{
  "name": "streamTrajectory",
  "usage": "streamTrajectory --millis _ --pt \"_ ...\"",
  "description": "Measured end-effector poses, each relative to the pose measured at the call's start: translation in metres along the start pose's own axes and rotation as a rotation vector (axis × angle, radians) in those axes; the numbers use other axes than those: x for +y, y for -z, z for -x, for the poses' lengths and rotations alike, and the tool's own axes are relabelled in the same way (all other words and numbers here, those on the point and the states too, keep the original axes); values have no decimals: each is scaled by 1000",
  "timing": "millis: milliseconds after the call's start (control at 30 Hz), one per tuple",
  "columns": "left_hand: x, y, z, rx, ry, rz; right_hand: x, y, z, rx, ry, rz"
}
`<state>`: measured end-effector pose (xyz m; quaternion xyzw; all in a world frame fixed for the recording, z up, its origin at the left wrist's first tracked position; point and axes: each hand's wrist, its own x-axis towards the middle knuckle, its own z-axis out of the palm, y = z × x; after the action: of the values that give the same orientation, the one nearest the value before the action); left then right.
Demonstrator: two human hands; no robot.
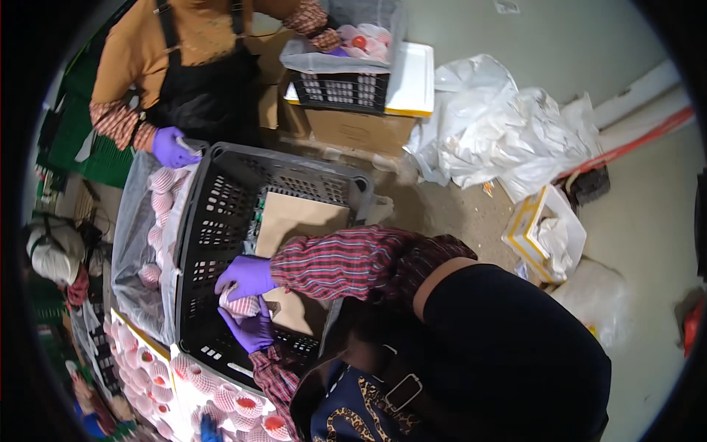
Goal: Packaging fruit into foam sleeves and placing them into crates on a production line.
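My right hand, in a purple glove, grips a pink-and-white foam net sleeve from above. Below it in the picture, my left hand, gloved alike, cups the same sleeve with fingers and thumb spread around it. Whatever the sleeve contains is mostly hidden. Both hands are over a black plastic crate with slotted walls. On its floor lies a sheet of brown cardboard, partly covered by my right forearm.
A lined crate of foam-netted fruit adjoins mine. More netted red fruits cover a white surface, where another person's blue-gloved hand shows. Opposite, a co-worker reaches into another lined crate. White plastic sheeting and a foam box lie on the floor.
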<state>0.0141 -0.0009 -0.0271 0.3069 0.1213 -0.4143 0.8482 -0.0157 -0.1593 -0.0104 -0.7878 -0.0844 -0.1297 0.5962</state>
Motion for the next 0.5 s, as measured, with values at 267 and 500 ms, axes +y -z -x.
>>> streamTrajectory --millis 267,500 --pt "-10 -12 0 33 -650 -795 7 -27 -10 91 -873 -622" --pt "-20 -19 4 -34 -8 -184 66 -24 -34 242 -192 -41"
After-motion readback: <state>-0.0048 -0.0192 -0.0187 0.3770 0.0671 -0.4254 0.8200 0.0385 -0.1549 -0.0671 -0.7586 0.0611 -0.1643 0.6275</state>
